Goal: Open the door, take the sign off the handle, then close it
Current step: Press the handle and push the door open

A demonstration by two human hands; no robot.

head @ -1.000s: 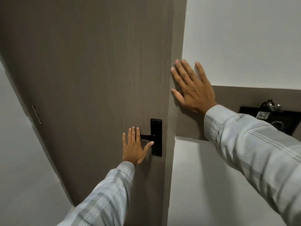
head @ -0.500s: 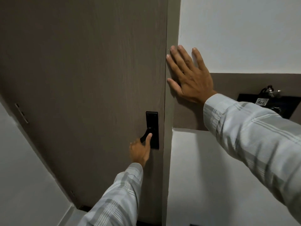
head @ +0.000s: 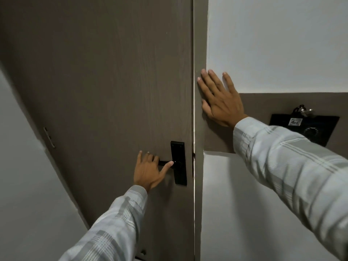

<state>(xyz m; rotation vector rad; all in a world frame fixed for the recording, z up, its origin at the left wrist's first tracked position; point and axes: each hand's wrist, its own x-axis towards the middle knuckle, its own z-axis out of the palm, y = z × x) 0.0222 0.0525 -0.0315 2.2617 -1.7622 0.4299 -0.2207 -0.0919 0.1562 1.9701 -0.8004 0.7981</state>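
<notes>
Door handle horizontal, pointing left

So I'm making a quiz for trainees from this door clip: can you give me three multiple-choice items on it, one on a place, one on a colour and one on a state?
1. Where does the right hand rest?
A. on the door handle
B. flat on the door frame and wall beside the door
C. on the hinge

2. What colour is the handle plate?
A. black
B. silver
C. white

3. How does the left hand meet the lever?
A. clenched in a full fist around it
B. away from it
C. loosely, fingers over it, thumb under it

Answers:
1 B, the palm lies spread across the frame, right of the door.
2 A, plate and lever are both black against the brown door.
3 C, the fingers are only lightly curled and the thumb tip reaches the plate.
</notes>
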